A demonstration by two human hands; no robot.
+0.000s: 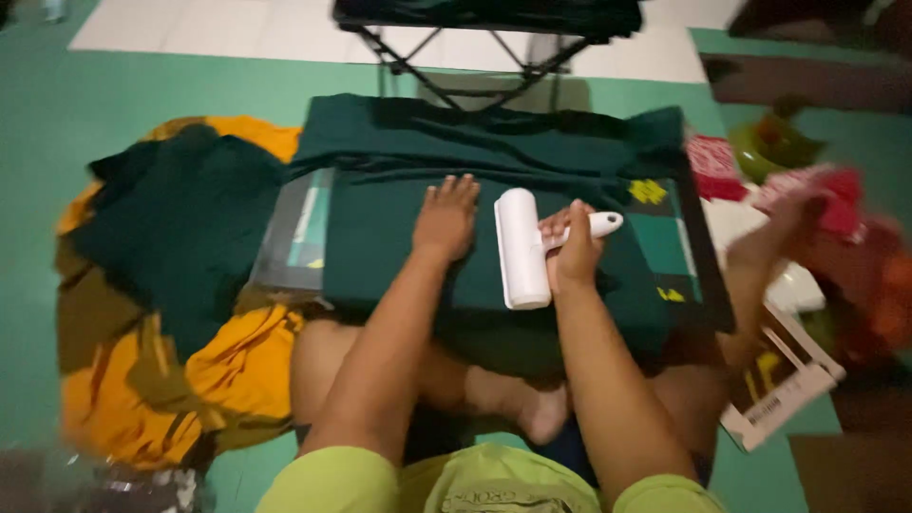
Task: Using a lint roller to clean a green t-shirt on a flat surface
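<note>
Gripping the lint roller (522, 248) handle, right hand (573, 255) keeps its drum pointing seemingly away; left hand (446, 218) flat on green cloth (380, 237)

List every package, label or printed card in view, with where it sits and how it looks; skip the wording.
Printed card: floor at lower right, beside the knee; flat rectangle, white border, dark face with yellow marks, barcode strip on its edge.
Red packet: right of the dark green cloth; red with pale pattern, blurred.

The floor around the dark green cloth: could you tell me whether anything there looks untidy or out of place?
Yes. Orange and dark clothes lie in a crumpled heap left of the folded green cloth, spilling across the green floor.
</note>
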